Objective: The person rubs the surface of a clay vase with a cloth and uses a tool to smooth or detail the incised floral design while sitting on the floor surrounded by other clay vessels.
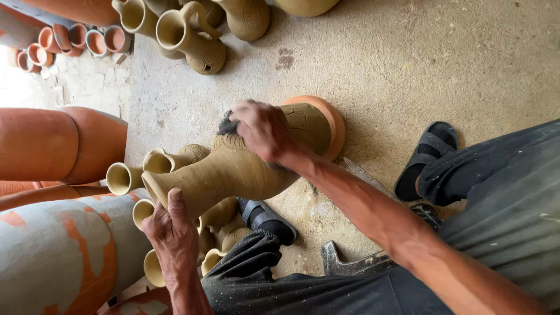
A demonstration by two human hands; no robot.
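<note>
A tan unfired clay jug (233,169) lies tilted on its side, its base resting on an orange clay disc (332,125). My left hand (172,233) grips the jug's flared neck near the rim. My right hand (262,128) presses a small dark pad (227,124) against the jug's patterned shoulder. Dark trousers (496,192) and black sandals (426,157) show below the jug on the dusty floor.
Several more tan jugs (192,38) stand at the top, and others (125,178) crowd under the held one. Small orange cups (76,41) sit top left. Large orange and grey pots (58,245) fill the left side. A metal tool (350,265) lies by my leg.
</note>
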